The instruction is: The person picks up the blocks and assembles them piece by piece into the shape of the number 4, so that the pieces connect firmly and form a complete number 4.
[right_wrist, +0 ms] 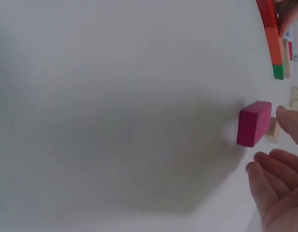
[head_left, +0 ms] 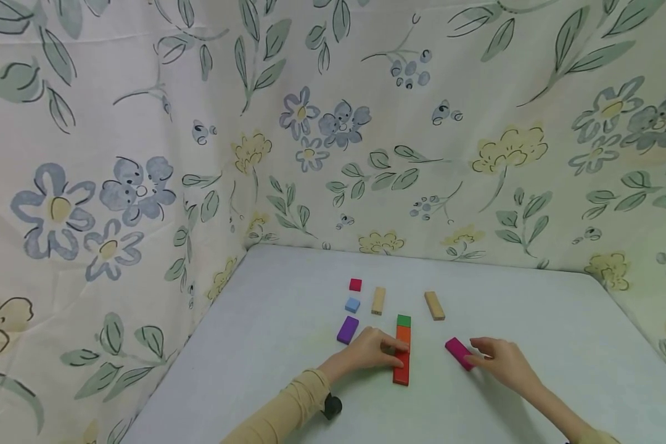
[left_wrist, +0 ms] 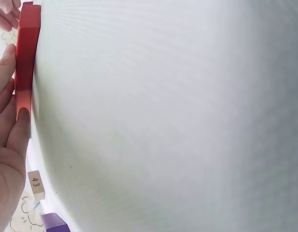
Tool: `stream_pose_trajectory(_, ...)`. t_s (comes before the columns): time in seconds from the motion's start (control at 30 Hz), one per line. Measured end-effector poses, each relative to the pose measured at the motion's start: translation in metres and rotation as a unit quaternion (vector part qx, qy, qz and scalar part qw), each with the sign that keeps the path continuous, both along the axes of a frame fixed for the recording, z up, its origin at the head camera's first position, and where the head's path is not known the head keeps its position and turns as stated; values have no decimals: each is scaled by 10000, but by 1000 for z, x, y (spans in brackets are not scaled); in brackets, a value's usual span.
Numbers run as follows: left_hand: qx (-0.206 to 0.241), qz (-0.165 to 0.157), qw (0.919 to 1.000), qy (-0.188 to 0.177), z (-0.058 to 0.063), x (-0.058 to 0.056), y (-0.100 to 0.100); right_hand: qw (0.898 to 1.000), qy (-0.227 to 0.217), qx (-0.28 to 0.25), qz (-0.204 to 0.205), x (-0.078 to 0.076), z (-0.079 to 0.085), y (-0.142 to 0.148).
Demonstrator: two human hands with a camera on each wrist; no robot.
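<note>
A green block (head_left: 404,320), an orange block (head_left: 403,333) and a red block (head_left: 401,376) lie end to end in a straight row. My left hand (head_left: 368,349) reaches over from the left, thumb on the red part and a fairly straight finger at the orange part. Right of the row, a magenta block (head_left: 459,354) lies at a slant on the table. Beside it is my right hand (head_left: 504,362), its thumb and fingers spread apart. The right wrist view shows no grip on the magenta block (right_wrist: 254,124); whether the thumb touches it I cannot tell.
Left of the row lie a purple block (head_left: 347,330), a blue block (head_left: 352,305) and a small red block (head_left: 356,285). Two wooden blocks, one left (head_left: 378,301) and one right (head_left: 435,306), lie farther back on the white table (head_left: 288,290). Floral cloth (head_left: 399,203) hangs behind.
</note>
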State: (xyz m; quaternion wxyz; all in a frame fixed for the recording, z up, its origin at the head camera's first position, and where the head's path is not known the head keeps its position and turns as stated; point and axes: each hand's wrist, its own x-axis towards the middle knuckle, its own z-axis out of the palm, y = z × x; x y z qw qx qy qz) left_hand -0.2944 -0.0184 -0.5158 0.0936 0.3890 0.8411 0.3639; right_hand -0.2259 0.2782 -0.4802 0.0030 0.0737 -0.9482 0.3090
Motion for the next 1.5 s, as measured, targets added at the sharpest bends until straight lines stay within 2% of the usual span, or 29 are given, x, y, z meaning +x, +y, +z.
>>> stream_pose_trajectory(0.23, -73, -3, 9999, 134, -1, -1, 0, 9998, -115, 12, -148, 6, -9, -1)
stream_pose_trajectory(0.53, -31, 8, 10000, 38, 0, 0, -1, 9985, 344, 330, -259, 9, -15, -6)
stream_pose_trajectory(0.97, 35, -23, 10000, -51, 2, 1, -1, 9959, 443, 441, -649, 15, -22, -14)
stream_pose_trajectory(1.5, -23, -29, 10000, 89, 1, 1, 0, 9952, 641, 439, -602, 15, -21, -14)
